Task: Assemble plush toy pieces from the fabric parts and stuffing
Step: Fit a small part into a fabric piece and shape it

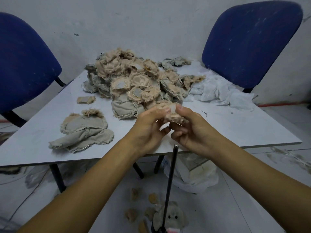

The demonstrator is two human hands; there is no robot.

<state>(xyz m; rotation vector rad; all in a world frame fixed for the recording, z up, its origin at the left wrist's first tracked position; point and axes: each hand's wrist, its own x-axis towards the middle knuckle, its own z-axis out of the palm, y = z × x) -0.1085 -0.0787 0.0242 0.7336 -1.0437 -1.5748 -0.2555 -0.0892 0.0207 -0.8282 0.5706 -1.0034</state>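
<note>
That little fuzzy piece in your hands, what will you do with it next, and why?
Probably turn it right side out. Both the left hand and right hand pinch the fuzzy piece above the table, and it looks unstuffed, like those in the pile.

Two blue chairs against scuffed white wall, pale floor.
</note>
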